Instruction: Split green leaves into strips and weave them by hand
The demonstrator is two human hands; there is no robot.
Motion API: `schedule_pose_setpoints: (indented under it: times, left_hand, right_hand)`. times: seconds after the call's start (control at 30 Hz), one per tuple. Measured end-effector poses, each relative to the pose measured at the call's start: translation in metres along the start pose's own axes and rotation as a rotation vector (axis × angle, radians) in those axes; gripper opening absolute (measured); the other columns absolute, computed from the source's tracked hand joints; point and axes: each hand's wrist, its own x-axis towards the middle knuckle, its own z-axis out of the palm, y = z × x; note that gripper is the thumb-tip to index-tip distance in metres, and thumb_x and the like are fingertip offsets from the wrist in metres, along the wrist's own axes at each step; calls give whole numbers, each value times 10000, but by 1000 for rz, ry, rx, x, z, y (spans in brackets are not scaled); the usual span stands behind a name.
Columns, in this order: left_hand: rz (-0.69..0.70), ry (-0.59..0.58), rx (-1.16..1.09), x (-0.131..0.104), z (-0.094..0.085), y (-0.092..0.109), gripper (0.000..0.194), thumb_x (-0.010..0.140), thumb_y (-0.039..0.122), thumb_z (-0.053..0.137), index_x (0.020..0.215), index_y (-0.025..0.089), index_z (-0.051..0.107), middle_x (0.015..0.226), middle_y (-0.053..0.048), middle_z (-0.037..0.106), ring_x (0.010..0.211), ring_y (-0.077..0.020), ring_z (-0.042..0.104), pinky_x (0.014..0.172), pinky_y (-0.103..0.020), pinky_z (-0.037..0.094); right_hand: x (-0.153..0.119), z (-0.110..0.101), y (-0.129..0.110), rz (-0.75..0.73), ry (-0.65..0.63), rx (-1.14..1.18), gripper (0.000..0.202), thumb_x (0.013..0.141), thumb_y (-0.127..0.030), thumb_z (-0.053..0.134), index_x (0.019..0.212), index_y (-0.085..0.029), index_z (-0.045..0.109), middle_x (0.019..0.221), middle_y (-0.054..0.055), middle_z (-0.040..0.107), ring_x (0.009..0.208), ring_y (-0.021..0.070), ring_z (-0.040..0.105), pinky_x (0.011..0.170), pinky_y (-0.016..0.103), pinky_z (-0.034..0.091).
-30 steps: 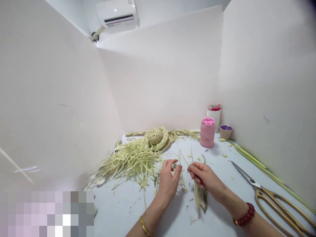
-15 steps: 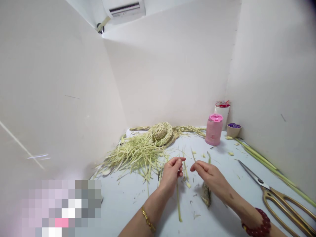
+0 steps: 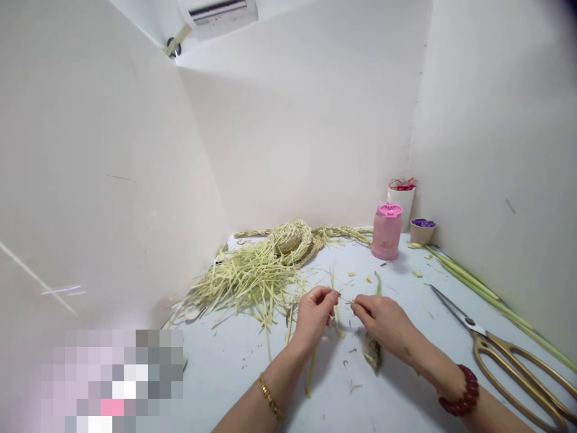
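Grip pinched: left hand (image 3: 314,319) and right hand (image 3: 386,322) hold thin strand (image 3: 346,300) between them.

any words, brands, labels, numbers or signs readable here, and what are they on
No text can be read in this picture.
Pink container: a small mark low on its front, too blurred to read.
Scissors: no lettering that can be made out.
White cup: none that can be made out.

We've got strip pile (image 3: 252,278) left of left hand (image 3: 314,317), braid coil (image 3: 291,237) behind pile, bottle (image 3: 386,236) back right, scissors (image 3: 480,334) right of right hand (image 3: 386,320), all on table (image 3: 225,373).
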Motion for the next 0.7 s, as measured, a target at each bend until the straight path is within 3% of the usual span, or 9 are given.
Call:
schedule_pose_setpoints:
  times: [0.17, 0.3, 0.57, 0.7]
  left_hand:
    - [58, -16, 142, -3, 3, 0, 173, 776, 303, 550, 672, 165, 550, 613, 21, 577, 498, -68, 392, 499, -198, 306]
    - [39, -88, 134, -5, 7, -2, 140, 748, 275, 562, 686, 153, 591, 626, 1, 608, 528, -79, 424, 521, -206, 325]
    - [-190, -37, -207, -5, 6, 3, 330, 611, 387, 742, 795, 150, 604, 569, 64, 474, 449, -34, 328, 454, -187, 209]
    - [-180, -58, -229, -4, 4, 3, 359, 623, 419, 741, 810, 156, 583, 616, 54, 509, 452, -28, 284, 458, -187, 215]
  right_hand:
    - [-2, -6, -10, 13, 179, 275, 171, 838, -334, 539, 922, -211, 624, 807, 44, 647, 793, 209, 571, 743, 319, 400]
    - [-6, -9, -21, 21, 220, 433, 164, 884, -280, 485, 761, -225, 578, 749, 22, 619, 694, 174, 549, 677, 297, 408]
    - [-10, 12, -17, -257, 248, 174, 197, 908, -221, 466, 762, -208, 598, 786, 56, 591, 787, 205, 506, 743, 344, 388]
    - [-12, 10, -20, -294, 270, 147, 205, 906, -247, 459, 768, -215, 608, 793, 64, 609, 790, 214, 513, 767, 366, 391]
